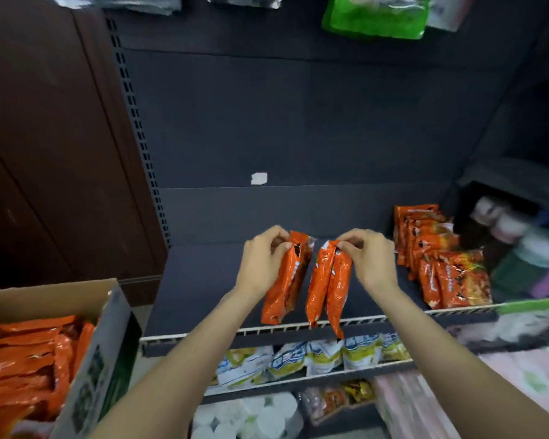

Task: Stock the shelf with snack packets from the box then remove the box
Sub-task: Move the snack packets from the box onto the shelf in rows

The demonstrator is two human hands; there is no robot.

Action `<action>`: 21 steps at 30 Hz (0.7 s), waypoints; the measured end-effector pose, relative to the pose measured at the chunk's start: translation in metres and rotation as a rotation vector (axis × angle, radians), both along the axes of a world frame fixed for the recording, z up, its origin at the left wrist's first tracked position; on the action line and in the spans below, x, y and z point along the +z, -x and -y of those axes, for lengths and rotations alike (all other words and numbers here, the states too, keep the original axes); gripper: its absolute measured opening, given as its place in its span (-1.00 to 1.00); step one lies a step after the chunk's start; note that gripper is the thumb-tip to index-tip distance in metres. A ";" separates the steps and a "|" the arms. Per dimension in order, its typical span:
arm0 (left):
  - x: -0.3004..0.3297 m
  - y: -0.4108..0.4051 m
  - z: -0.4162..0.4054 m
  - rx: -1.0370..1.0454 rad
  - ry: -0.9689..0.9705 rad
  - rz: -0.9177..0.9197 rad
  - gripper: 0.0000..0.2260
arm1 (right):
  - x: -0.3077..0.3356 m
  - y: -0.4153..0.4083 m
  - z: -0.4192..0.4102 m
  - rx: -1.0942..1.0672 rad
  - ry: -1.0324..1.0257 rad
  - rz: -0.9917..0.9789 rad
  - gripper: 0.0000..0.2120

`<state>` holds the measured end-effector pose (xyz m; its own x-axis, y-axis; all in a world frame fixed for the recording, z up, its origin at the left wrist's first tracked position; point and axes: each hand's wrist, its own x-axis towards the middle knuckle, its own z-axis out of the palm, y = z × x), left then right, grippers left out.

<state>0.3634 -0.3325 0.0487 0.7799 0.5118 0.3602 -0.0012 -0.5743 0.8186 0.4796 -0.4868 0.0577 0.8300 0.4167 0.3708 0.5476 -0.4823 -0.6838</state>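
Holding: the left hand (260,261) pinches the top of one orange packet (284,280); the right hand (370,258) pinches the tops of two more orange packets (328,286), fingers curled on the foil.
Packets in hand: they hang upright over the dark shelf (203,280), lower ends reaching past its white wire front rail (235,331).
Stocked row: orange packets (441,258) stand leaning at the right end of the shelf, apart from the held ones.
Box: a cardboard box (108,343) sits left of the shelf, below its level, flap up, full of orange packets (29,359).
Below the shelf: white and yellow bags (298,356), then paper rolls (251,416).
Right of the shelf: pale rolled goods (514,229), blurred.
Above the shelf: a green bag (377,14) hangs high.
In the way: only the rail crosses the packet ends.
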 end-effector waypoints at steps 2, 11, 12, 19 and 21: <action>-0.002 -0.035 0.005 -0.025 -0.017 0.003 -0.89 | -0.006 -0.034 0.008 -0.029 -0.004 -0.009 -0.89; -0.019 -0.185 -0.007 -0.113 -0.107 -0.042 -0.88 | -0.036 -0.175 0.006 -0.173 -0.002 -0.102 -0.92; -0.021 -0.199 -0.011 -0.115 -0.103 -0.049 -0.88 | -0.040 -0.188 0.005 -0.189 0.003 -0.112 -0.92; -0.041 -0.266 -0.018 -0.133 -0.113 -0.119 -0.88 | -0.055 -0.260 -0.006 -0.317 0.029 -0.167 -0.88; -0.044 -0.279 -0.016 -0.129 -0.113 -0.138 -0.89 | -0.059 -0.278 -0.006 -0.355 0.039 -0.199 -0.87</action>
